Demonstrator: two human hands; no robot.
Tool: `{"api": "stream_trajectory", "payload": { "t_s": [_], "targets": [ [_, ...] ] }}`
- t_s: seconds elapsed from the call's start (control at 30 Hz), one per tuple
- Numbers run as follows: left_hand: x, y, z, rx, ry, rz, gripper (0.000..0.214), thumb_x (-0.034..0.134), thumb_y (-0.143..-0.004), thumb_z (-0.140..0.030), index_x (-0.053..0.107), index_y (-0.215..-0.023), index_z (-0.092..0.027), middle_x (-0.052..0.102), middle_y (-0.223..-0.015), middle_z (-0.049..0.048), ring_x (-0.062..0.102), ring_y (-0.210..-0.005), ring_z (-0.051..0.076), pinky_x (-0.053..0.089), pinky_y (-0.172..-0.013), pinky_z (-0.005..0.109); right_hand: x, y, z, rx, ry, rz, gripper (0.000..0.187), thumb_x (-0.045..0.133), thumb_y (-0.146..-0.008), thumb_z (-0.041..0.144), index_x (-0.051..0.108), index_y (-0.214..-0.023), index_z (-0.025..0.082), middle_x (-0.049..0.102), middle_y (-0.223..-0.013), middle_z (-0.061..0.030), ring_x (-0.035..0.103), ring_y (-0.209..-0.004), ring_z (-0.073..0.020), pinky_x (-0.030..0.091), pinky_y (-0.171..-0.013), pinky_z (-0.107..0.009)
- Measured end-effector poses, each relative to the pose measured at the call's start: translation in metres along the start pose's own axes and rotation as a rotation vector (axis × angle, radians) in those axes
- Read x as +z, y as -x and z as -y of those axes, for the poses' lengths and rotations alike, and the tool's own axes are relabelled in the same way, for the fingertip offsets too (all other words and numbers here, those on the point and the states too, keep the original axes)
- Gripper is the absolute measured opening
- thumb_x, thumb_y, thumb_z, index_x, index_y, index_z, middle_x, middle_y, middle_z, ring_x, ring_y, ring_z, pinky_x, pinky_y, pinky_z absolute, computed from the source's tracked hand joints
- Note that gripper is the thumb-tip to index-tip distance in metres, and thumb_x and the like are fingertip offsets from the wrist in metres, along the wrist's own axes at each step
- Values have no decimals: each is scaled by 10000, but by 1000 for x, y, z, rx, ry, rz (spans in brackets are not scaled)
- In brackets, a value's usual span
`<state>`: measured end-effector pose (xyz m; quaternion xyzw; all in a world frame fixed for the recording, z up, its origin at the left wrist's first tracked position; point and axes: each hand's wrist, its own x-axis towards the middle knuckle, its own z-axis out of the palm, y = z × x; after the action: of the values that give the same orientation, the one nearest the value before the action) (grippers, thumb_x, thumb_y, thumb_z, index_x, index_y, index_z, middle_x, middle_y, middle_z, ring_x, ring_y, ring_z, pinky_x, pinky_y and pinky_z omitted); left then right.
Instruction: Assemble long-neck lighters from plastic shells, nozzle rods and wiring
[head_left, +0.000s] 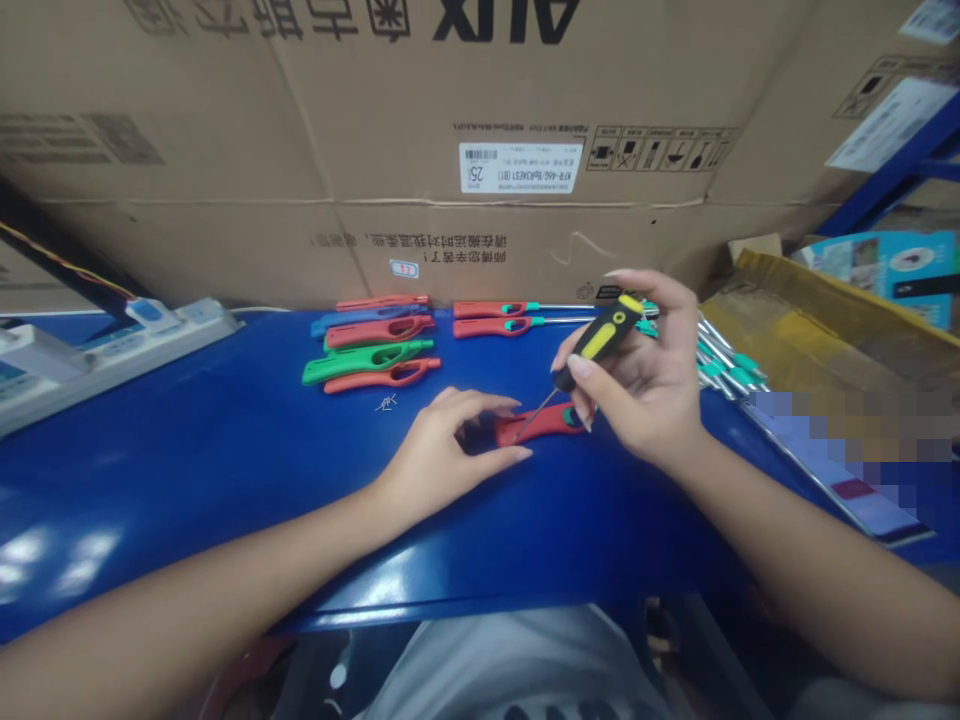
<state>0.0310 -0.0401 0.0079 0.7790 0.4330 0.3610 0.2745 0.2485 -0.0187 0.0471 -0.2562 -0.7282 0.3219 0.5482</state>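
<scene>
Left hand (442, 445) is resting on the blue bench (225, 450), fingers closing around the left end of a red handle (544, 422) lying flat there, likely pinning it so it isn't sliding. Right hand (645, 385) is gripping a black-and-yellow screwdriver (604, 340) in closed fingers, tilted, its thin tip touching the red handle (exact spot too small to tell). The handle is sitting between both hands, its right end under the right fingers. Spare handles (375, 355) are lying farther back.
</scene>
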Motion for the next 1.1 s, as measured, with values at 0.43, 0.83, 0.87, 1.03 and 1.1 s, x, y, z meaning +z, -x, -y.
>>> {"api": "stream_trajectory", "payload": {
  "t_s": [0.43,0.83,0.87,1.03,1.1],
  "targets": [
    [1,1,-1,-4,76,-38,140,762,-854,-370,767,-901,-238,760,-916,7,616,-806,171,473,-738,317,-6,-6,-5,-52,69,-68,482,591,-981,393,330,-1385,427,719,-1049,-10,718,-655,-141,526,-421,-218],
    [1,-3,-2,66,220,-47,33,781,-837,-252,797,-834,-223,762,-880,37,673,-850,181,501,-826,335,-4,-2,-6,-48,105,-71,515,576,-980,435,295,-1411,429,704,-1134,-35,705,-625,-130,572,-472,-256],
    [1,-3,-1,67,244,-38,28,788,-828,-246,799,-839,-223,760,-881,37,671,-846,178,503,-822,332,-4,-1,-6,-48,110,-74,514,578,-980,431,297,-1410,424,705,-1117,-33,691,-599,-119,568,-465,-248],
    [2,-5,2,70,308,9,22,803,-806,-229,791,-823,-221,747,-910,36,672,-859,174,507,-845,337,1,1,-4,-51,96,-56,511,565,-993,401,283,-1419,432,705,-987,-6,672,-594,-114,548,-434,-218],
    [2,-5,2,77,274,31,18,798,-811,-230,781,-808,-224,745,-924,34,673,-883,180,494,-893,360,5,2,-2,-37,76,-61,519,577,-983,416,289,-1414,422,692,-929,-1,669,-599,-130,554,-422,-228]
  ]
}}
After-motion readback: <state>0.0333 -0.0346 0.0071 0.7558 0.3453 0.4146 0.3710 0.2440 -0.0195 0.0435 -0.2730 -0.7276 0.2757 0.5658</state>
